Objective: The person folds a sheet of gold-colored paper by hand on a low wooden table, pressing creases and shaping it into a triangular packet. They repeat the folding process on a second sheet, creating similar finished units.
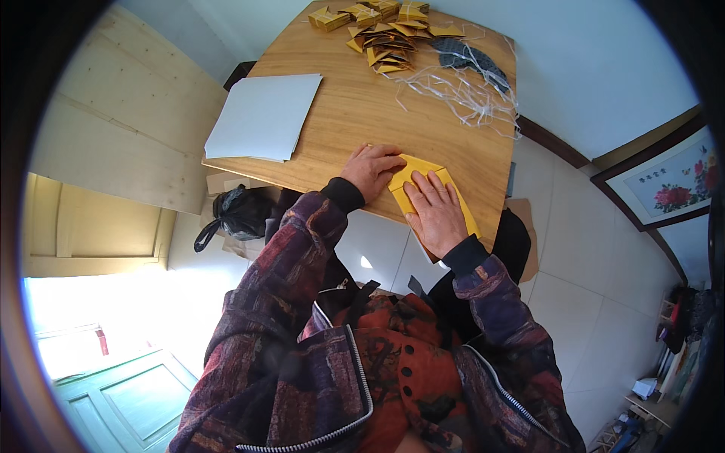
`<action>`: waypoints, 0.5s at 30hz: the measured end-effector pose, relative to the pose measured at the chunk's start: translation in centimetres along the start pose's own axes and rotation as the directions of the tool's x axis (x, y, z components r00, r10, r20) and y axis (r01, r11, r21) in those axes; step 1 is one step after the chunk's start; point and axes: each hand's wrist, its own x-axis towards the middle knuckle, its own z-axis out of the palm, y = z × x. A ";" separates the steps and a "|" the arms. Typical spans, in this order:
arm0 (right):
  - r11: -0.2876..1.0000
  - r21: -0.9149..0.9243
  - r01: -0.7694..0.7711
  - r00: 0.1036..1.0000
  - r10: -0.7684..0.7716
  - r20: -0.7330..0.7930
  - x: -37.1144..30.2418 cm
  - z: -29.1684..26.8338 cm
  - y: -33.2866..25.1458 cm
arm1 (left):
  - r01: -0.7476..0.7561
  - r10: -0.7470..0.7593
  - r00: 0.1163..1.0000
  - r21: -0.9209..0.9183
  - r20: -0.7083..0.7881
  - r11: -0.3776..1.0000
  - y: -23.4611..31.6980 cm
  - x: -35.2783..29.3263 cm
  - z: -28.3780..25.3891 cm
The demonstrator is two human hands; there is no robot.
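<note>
Yellow paper [423, 175], light-brown wood-grain table [355, 106], white sheets [263, 115], dark patterned sleeves [291, 257].

black plastic bag [236, 214] below table edge, framed flower picture [674, 183] at right

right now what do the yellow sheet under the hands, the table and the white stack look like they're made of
The yellow folded sheet under the left hand and right hand looks like thin matte paper: it holds sharp creases. The light brown table appears to be wood or a wood-look laminate, with long grain lines and a slight sheen. The white flat stack seems to be paper or thin card, with layered edges.
</note>
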 end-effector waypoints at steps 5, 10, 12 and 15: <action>1.000 -0.025 0.009 1.000 -0.009 -0.028 -0.4 0.6 0.1 | 0.007 -0.007 1.000 0.028 0.013 1.000 0.5 -0.3 -0.1; 1.000 -0.002 0.007 1.000 -0.007 0.016 -0.3 0.4 0.6 | 0.056 -0.058 0.997 0.050 0.048 0.997 1.2 -0.4 -0.3; 1.000 0.012 -0.007 1.000 0.008 -0.016 -0.3 -0.1 1.0 | 0.099 -0.102 0.994 0.069 0.045 0.993 1.8 -0.8 -0.3; 0.998 0.022 -0.060 0.997 0.061 -0.046 -0.8 -1.2 1.9 | 0.153 -0.157 0.987 0.090 0.035 0.984 2.6 -1.3 -0.1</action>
